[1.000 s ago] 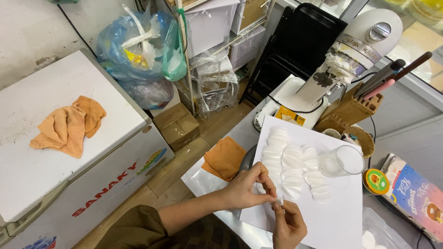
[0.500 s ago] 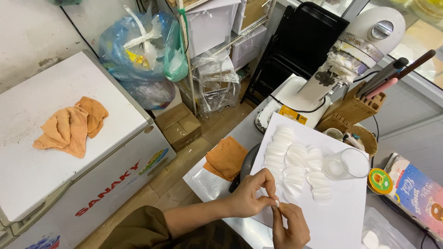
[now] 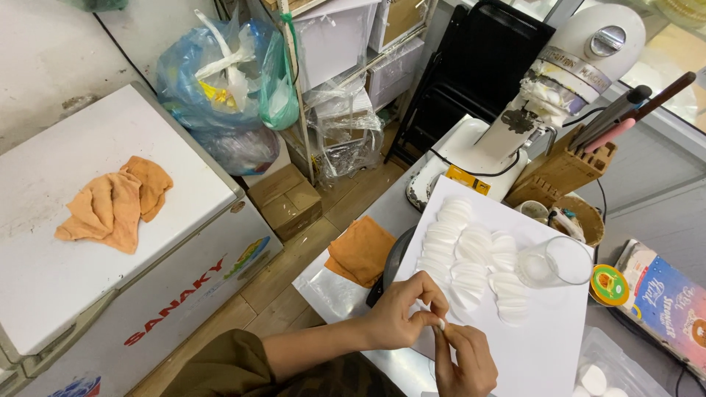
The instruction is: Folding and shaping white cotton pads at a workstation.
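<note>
Over the near edge of a white sheet [image 3: 548, 345], seen from the head camera, both hands meet. The left hand [image 3: 401, 320] has its fingers curled together, thumb and fingertips pinched on a small white dough piece [image 3: 441, 323]. The right hand [image 3: 467, 360] comes up from below, its fingertips closed on the same piece, so the two hands touch at it. The piece is held just above the sheet's near-left edge.

Farther up the sheet lie rows of flat white dough rounds [image 3: 471, 254], overlapping one another. A clear glass [image 3: 555, 262] lies on its side just beside them to the right. An orange cloth [image 3: 362, 250] rests on the steel counter left of the sheet. Behind the sheet stand a white stand mixer [image 3: 559, 73] and a wooden knife block [image 3: 562, 169]. Well apart, to the left, a white chest freezer [image 3: 95, 242] carries another crumpled orange cloth [image 3: 114, 202].
</note>
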